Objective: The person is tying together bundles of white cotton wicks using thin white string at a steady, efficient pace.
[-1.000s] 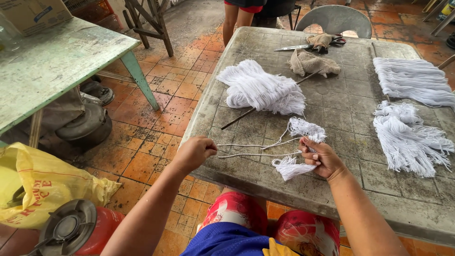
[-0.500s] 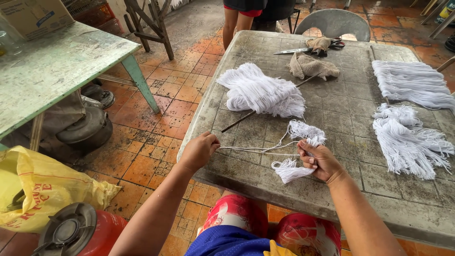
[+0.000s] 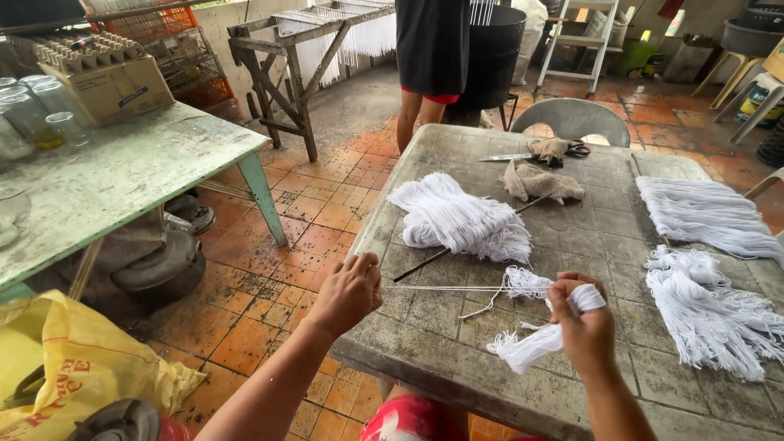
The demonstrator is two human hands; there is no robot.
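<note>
**White string pulled tight between two hands over the grey counter**

A small bundle of white string (image 3: 545,335) is held by the right hand (image 3: 581,325), whose fingers are closed around its looped top, while the loose ends hang down to the left onto the counter (image 3: 457,359). Thin strands (image 3: 441,287) are stretched from this bundle to the left hand (image 3: 349,292), where they are pinched between closed fingers just beyond the near left edge of the counter. A thin dark stick (image 3: 441,258) is seen lying behind the strands.

Farther on the counter, a large heap of white string (image 3: 457,219) is placed near the middle. Two more bunches of white string (image 3: 710,261) are laid at the right side. At the far end a brown cloth (image 3: 541,181) and scissors (image 3: 523,155) are found, with a grey plastic chair (image 3: 575,119) behind them.

On the left, a green table (image 3: 122,180) is seen. A cardboard box (image 3: 118,88) with egg trays (image 3: 77,51) on top is kept there, and glass jars (image 3: 33,110) stand beside it; what is inside them cannot be told. A yellow bag (image 3: 77,367) lies on the tiled floor at the near left. A person's legs (image 3: 420,110) are visible at the far side.
</note>
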